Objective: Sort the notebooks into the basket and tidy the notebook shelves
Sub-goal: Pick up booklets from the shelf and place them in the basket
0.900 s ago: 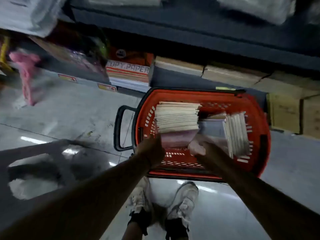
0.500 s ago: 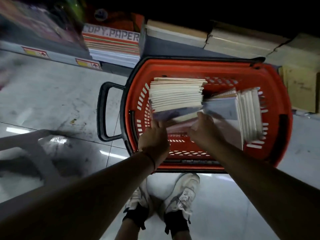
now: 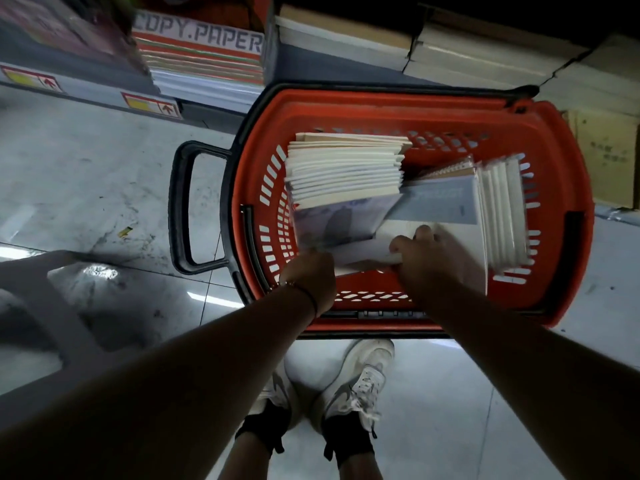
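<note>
Hands (image 3: 420,261) both pinch notebooks (image 3: 346,223) inside red basket (image 3: 408,109), fingers curled on near edges. Seat them flush against left stack (image 3: 346,168); avoid fanning.

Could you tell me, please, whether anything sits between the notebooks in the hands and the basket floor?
Nothing visible blocks them. The left hand and right hand hold notebooks inside the red basket, in the gap between the left stack and the right stack; the floor beneath is hidden.
</note>
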Available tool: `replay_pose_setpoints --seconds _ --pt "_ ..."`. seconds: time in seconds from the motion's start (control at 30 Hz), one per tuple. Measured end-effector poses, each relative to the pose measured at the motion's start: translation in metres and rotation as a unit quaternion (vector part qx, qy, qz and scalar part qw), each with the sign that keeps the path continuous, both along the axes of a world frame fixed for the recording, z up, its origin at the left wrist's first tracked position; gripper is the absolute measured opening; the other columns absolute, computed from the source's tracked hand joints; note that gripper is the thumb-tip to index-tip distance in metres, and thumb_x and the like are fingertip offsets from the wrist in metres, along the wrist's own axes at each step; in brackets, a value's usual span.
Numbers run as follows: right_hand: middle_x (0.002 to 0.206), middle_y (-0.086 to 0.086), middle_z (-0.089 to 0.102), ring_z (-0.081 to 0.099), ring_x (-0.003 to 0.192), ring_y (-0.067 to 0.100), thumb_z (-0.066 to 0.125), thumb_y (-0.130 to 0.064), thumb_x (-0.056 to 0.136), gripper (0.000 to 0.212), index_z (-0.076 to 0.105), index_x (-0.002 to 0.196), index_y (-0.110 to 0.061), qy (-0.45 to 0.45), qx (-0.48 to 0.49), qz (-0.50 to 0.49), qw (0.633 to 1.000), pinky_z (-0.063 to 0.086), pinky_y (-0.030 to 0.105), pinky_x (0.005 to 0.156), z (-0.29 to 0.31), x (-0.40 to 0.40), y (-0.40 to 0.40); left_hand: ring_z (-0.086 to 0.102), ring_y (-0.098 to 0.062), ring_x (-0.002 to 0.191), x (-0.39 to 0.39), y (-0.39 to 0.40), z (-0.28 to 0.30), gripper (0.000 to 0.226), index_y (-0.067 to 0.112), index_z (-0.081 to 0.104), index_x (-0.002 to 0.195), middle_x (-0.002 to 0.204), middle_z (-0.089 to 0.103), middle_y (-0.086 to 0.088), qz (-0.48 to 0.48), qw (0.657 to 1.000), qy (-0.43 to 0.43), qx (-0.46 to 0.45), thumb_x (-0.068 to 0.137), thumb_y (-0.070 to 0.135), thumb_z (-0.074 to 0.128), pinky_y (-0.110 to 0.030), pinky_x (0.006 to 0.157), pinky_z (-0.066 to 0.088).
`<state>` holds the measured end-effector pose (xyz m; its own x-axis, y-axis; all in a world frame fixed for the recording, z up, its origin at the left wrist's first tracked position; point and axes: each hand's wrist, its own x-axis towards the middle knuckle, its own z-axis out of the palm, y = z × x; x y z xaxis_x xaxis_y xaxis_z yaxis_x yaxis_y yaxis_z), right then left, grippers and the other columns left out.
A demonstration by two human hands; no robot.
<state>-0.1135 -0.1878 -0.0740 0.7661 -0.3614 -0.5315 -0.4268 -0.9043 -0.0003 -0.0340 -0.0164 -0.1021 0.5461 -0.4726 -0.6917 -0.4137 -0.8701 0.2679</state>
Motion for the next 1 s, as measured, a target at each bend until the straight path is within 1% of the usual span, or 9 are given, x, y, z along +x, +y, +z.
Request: replay_pose_setpoints --seconds 0.17,0.27,0.33,0.4,0.5,0.6,0.7,0.87,1.0 --pt "0.105 0.001 0.059 0.051 0.098 0.019 0.063 -0.05 0.088 0.024 0.066 0.104 -0.032 -0.09 0.002 -0.002 0.996 0.047 0.031 0.078 0.014 0.006 -0.015 0.064 -0.012 0.089 0.016 0.005 0.008 0.023 0.021 0.061 0.121 0.101 0.067 0.0 0.046 0.996 -0.023 -0.078 0.102 0.022 0.048 -0.028 0.077 0.056" --pt "0.112 0.002 0.059 0.051 0.098 0.011 0.074 -0.033 0.083 0.037 0.064 0.115 -0.019 -0.117 0.185 -0.179 0.959 0.041 0.016 0.073 0.022 0.021 -0.025 0.061 -0.01 0.091 0.038 0.003 0.037 0.019 0.026 0.065 0.113 0.102 0.064 0.007 0.041 0.986 -0.018 -0.161 0.102 0.027 0.05 -0.023 0.076 0.048" --pt "0.108 0.002 0.064 0.064 0.097 0.016 0.083 -0.041 0.065 0.06 0.063 0.115 -0.014 -0.141 0.304 -0.31 0.89 0.057 0.033 0.081 0.032 0.031 -0.039 0.06 -0.012 0.088 0.058 -0.001 0.069 0.014 0.024 0.066 0.105 0.094 0.062 0.007 0.033 0.977 -0.003 -0.208 0.101 0.025 0.054 -0.02 0.072 0.043" --pt "0.101 0.008 0.071 0.07 0.094 0.02 0.085 -0.028 0.068 0.051 0.067 0.111 -0.008 -0.131 0.39 -0.327 0.851 0.057 0.048 0.089 0.05 0.035 -0.051 0.06 -0.01 0.083 0.08 -0.006 0.111 0.01 0.021 0.066 0.1 0.085 0.059 0.01 0.034 0.966 0.04 -0.252 0.1 0.025 0.057 -0.017 0.067 0.042" --pt "0.109 -0.004 0.073 0.069 0.102 0.012 0.077 -0.012 0.08 0.041 0.064 0.118 -0.02 -0.124 0.485 -0.338 0.797 0.057 0.037 0.089 0.099 0.043 -0.052 0.067 -0.012 0.084 0.109 -0.007 0.188 0.014 0.022 0.07 0.105 0.084 0.069 0.003 0.117 0.922 0.161 -0.334 0.092 0.026 0.067 -0.022 0.071 0.054" --pt "0.109 -0.008 0.074 0.07 0.1 0.007 0.071 -0.012 0.086 0.035 0.065 0.119 -0.022 -0.165 0.525 -0.33 0.767 0.056 0.02 0.08 0.156 0.05 -0.053 0.072 -0.019 0.086 0.128 -0.002 0.253 0.022 0.015 0.073 0.106 0.093 0.075 -0.005 0.145 0.888 0.177 -0.4 0.091 0.029 0.065 -0.031 0.077 0.058" --pt "0.115 -0.006 0.073 0.069 0.106 0.013 0.071 -0.018 0.084 0.036 0.067 0.12 -0.023 -0.207 0.551 -0.356 0.725 0.053 0.035 0.091 0.217 0.052 -0.049 0.071 -0.029 0.105 0.137 -0.003 0.292 0.032 0.008 0.069 0.121 0.115 0.073 -0.011 0.221 0.828 0.221 -0.466 0.095 0.025 0.062 -0.045 0.092 0.056" --pt "0.118 0.0 0.072 0.067 0.112 0.021 0.074 -0.023 0.076 0.037 0.07 0.113 -0.024 -0.267 0.565 -0.4 0.67 0.047 0.05 0.102 0.303 0.047 -0.024 0.063 -0.03 0.121 0.127 -0.012 0.355 0.034 0.011 0.064 0.127 0.13 0.066 -0.011 0.306 0.724 0.271 -0.555 0.096 0.024 0.057 -0.044 0.101 0.052" --pt "0.116 0.003 0.073 0.069 0.108 0.023 0.07 -0.016 0.077 0.033 0.07 0.11 -0.022 -0.294 0.581 -0.441 0.618 0.05 0.051 0.099 0.376 0.037 -0.006 0.063 -0.027 0.12 0.113 0.008 0.397 0.038 0.014 0.063 0.129 0.13 0.067 -0.006 0.284 0.78 0.298 -0.472 0.093 0.024 0.061 -0.05 0.102 0.049"
